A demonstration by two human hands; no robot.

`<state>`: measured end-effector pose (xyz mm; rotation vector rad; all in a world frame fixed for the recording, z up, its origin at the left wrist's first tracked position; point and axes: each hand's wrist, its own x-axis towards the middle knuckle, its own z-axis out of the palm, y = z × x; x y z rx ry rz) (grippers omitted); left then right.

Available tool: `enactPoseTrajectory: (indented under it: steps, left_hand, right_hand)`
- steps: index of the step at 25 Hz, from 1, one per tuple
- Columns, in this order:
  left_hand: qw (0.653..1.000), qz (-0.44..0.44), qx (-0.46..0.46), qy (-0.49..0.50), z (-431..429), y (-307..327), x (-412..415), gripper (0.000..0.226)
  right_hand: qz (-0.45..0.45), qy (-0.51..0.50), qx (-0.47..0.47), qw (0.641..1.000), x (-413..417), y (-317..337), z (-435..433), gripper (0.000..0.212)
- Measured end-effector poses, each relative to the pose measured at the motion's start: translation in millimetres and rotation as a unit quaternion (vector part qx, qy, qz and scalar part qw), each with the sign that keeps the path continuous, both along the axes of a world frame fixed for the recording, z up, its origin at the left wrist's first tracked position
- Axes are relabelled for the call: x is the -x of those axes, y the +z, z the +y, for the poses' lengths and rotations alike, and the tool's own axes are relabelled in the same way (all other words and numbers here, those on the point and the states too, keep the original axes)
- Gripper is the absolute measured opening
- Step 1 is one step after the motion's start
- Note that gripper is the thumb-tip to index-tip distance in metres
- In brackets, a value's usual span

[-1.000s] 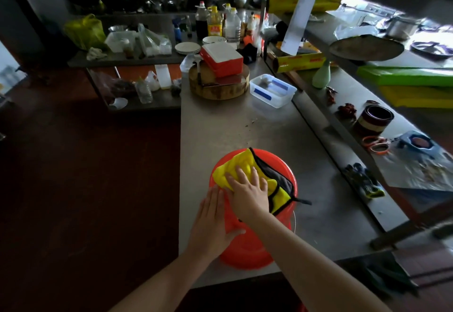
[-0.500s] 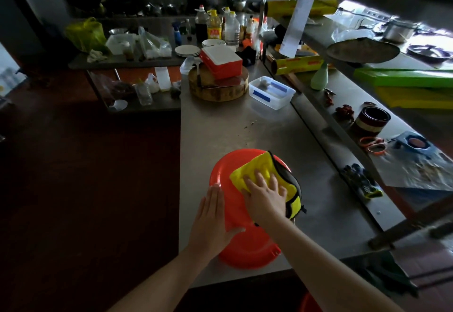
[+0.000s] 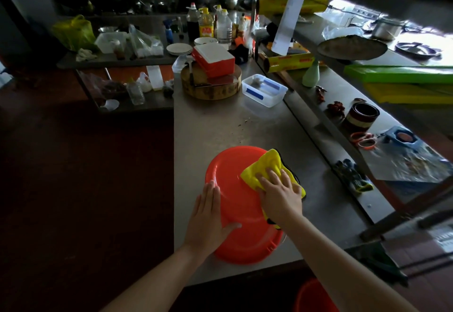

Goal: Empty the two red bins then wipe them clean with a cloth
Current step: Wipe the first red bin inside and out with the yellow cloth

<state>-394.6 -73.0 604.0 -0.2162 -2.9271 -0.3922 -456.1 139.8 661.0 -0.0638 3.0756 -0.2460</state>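
Note:
A red bin (image 3: 235, 189) stands upside down near the front edge of the steel counter (image 3: 210, 125), its round base facing up. My left hand (image 3: 208, 221) lies flat on the left side of the base with straight fingers. On the bin's right side, my right hand (image 3: 279, 194) presses a yellow cloth (image 3: 264, 167) with a dark edge onto the base, fingers spread. The rim of a second red bin (image 3: 313, 297) shows on the floor below the counter, under my right forearm.
Farther back on the counter are a clear plastic container (image 3: 264, 89) and a round wooden block (image 3: 210, 86) with a red box (image 3: 213, 59) on it. A raised shelf on the right holds a tin (image 3: 361, 116), scissors (image 3: 362, 140) and gloves (image 3: 353, 175).
My right hand has slid the yellow cloth across the bin's base from the far left part toward the right edge. My left hand has stayed flat on the left side.

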Motion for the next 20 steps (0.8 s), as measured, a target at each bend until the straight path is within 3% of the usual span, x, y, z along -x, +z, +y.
enactPoseTrajectory:
  steps: [8, 12, 16, 20]
  left_hand:
    - [1.0, -0.01, -0.013, -0.001, -2, -5, -2, 0.106]
    - [1.0, -0.019, -0.003, 0.001, -2, -1, -1, 0.12]
    - [1.0, -0.005, -0.015, 0.003, 0, 2, -1, 0.12]
    - [0.999, 0.002, -0.032, -0.006, -2, -1, -3, 0.12]
  right_hand:
    - [-0.019, 0.069, 0.045, 0.996, -42, -8, -68, 0.049]
    - [0.015, 0.091, -0.002, 0.996, -36, 1, -31, 0.045]
    - [0.025, 0.034, -0.006, 0.999, -33, 3, 11, 0.04]
    - [0.018, 0.084, 0.012, 0.996, -50, 4, -13, 0.041]
